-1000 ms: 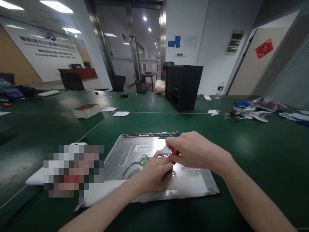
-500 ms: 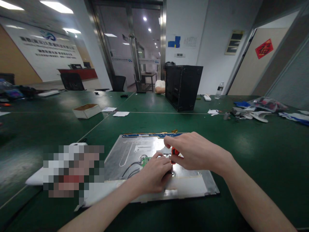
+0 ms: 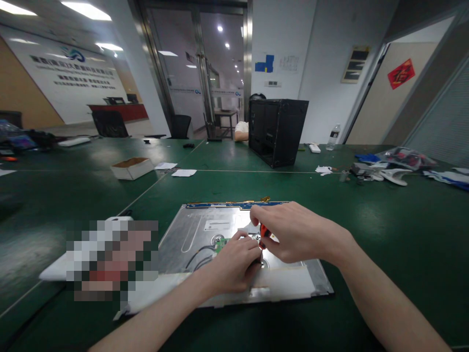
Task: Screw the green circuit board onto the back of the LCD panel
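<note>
A flat metal display panel point(image 3: 194, 230) lies back side up on the table, with a blue circuit strip point(image 3: 220, 206) along its far edge. My right hand point(image 3: 293, 230) grips the red and black handle of a screwdriver point(image 3: 263, 234), which points down at the middle of the panel. Close against its lower end is my left hand point(image 3: 236, 261), resting on the panel with bent fingers pressed together; what they pinch is hidden. Beside those fingers sits a small green circuit board point(image 3: 220, 244) with dark cables point(image 3: 200, 254) running from it.
Left of the panel lies a white object point(image 3: 88, 249), partly blurred out. Farther back stand an open white box point(image 3: 132, 169) and a black computer case point(image 3: 280, 132), with a person's arm point(image 3: 242, 132) behind it. Plastic bags and loose parts point(image 3: 381, 168) lie at right.
My right hand has shifted very slightly, and the screwdriver handle appears turned a little in its fingers. My left hand stays in place on the panel.
</note>
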A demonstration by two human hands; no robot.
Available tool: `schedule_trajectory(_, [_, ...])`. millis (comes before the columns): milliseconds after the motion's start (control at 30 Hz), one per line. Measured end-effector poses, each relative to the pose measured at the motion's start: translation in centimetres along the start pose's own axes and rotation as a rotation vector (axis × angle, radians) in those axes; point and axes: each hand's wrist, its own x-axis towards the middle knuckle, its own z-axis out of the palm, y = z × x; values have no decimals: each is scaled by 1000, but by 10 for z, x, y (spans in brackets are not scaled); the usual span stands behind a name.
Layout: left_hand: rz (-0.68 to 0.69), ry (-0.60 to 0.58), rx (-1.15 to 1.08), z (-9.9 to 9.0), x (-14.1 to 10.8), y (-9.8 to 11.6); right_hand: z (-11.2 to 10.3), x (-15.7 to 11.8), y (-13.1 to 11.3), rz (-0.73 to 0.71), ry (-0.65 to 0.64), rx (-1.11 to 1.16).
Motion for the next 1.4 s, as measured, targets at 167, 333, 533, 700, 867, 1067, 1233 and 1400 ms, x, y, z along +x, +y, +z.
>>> schedule_trajectory(167, [-10,26,1,-2,0,2,1,3,1,60,8,-54])
schedule_trajectory(333, [-21,29,6,-1,0,2,1,2,1,48,-3,-64])
schedule_trajectory(533, [-5,11,1,1,-1,1,0,-2,0,-16,0,10])
schedule_trajectory(700, [-6,10,-2,-1,0,2,1,0,-1,28,-4,-19])
schedule_trajectory(867, [-7,29,-7,-3,0,3,0,4,-1,86,1,-86])
schedule_trajectory(1067, [4,18,-26,-1,0,1,-1,1,0,41,-28,-29])
schedule_trajectory(1233, [4,8,-12,0,0,0,0,-1,0,-23,-9,2])
schedule_trajectory(1400, [-3,24,16,-2,0,3,0,3,-1,61,1,-45])
